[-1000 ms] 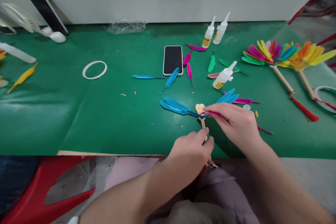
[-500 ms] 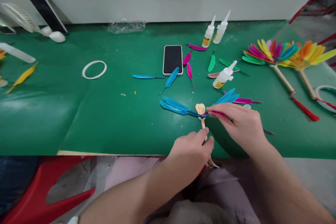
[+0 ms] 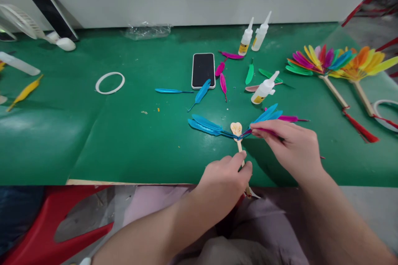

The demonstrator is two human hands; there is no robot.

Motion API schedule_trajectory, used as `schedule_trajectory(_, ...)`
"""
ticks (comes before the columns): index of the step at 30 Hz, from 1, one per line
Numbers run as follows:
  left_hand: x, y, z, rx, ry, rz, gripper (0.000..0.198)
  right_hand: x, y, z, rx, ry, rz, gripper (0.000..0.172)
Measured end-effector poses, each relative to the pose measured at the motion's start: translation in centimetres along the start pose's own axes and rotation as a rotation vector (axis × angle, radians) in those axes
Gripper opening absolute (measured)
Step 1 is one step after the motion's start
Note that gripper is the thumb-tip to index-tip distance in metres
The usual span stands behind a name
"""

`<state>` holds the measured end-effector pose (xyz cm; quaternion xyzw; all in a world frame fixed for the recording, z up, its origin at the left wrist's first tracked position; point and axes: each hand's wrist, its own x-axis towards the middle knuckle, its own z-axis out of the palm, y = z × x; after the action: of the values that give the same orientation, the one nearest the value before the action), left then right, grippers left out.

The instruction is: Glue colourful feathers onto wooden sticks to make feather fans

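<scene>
My left hand (image 3: 228, 178) is closed round a pale wooden fan handle (image 3: 239, 145) whose heart-shaped head points away from me. Blue feathers (image 3: 205, 125) spread from the head to the left, and more blue feathers (image 3: 268, 114) fan out on the right. Between thumb and fingers, my right hand (image 3: 287, 140) pinches a magenta feather (image 3: 264, 131), its quill end at the base of the heart. The palm hides part of that feather. Behind the right hand lies another magenta feather (image 3: 290, 119).
A glue bottle (image 3: 264, 89) stands beyond my right hand, with two more at the back. Loose feathers lie round a phone (image 3: 203, 71). Two finished-looking feather fans (image 3: 334, 91) rest on the right. A white ring (image 3: 110, 83) and a small fan (image 3: 25, 20) are to the left.
My right hand has shifted slightly right along the magenta feather, still pinching it. The left hand keeps its hold on the handle.
</scene>
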<state>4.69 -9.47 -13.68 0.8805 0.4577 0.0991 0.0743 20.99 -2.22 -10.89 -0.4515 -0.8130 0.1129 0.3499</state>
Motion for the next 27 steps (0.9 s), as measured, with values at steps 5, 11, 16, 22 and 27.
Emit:
schedule_trajectory(5,0.1,0.0,-0.1,-0.006,-0.030,-0.007,0.023,0.1,-0.3,0.7,0.041,0.023,0.002,0.015)
schedule_trajectory(11,0.0,0.0,-0.2,-0.013,-0.042,-0.008,0.022,-0.1,-0.2,1.1,0.052,-0.015,-0.018,0.020)
schedule_trajectory(16,0.0,0.0,-0.1,-0.012,-0.015,-0.005,0.022,-0.3,0.1,0.8,0.000,0.008,-0.015,0.018)
schedule_trajectory(22,0.1,0.0,-0.1,0.000,-0.035,-0.009,0.023,-0.1,0.0,0.7,0.013,0.029,0.055,0.011)
schedule_trajectory(27,0.1,-0.1,-0.2,0.001,-0.032,-0.001,0.024,-0.1,-0.2,1.4,-0.015,0.031,0.018,0.015)
